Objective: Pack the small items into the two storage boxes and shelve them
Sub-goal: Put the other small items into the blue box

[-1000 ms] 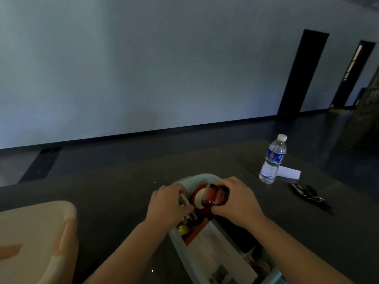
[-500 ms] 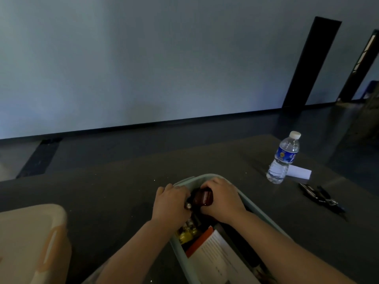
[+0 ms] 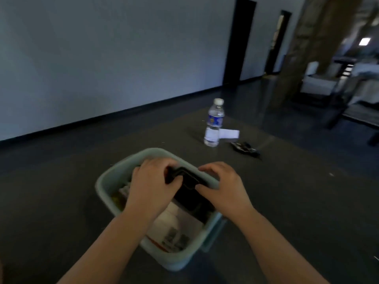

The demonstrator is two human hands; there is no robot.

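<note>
A pale green storage box [image 3: 114, 177] sits on the dark table in front of me. Inside it lie a white and red booklet [image 3: 174, 228], some yellow items [image 3: 118, 198] at the left, and a flat black object [image 3: 189, 192] standing on edge along the right wall. My left hand [image 3: 150, 185] grips the black object's far left corner, thumb curled over it. My right hand [image 3: 223, 187] pinches its right edge, fingers bent over the box rim.
A water bottle [image 3: 214, 123] stands farther back on the dark table [image 3: 61, 191], with a white card [image 3: 229, 133] and a black bunch of keys [image 3: 245, 148] beside it. A pillar [image 3: 307, 48] and furniture are at the right.
The view has swung right and the cream box at the left has left the frame. Both hands have let go of the red item and now hold the black object in the green box.
</note>
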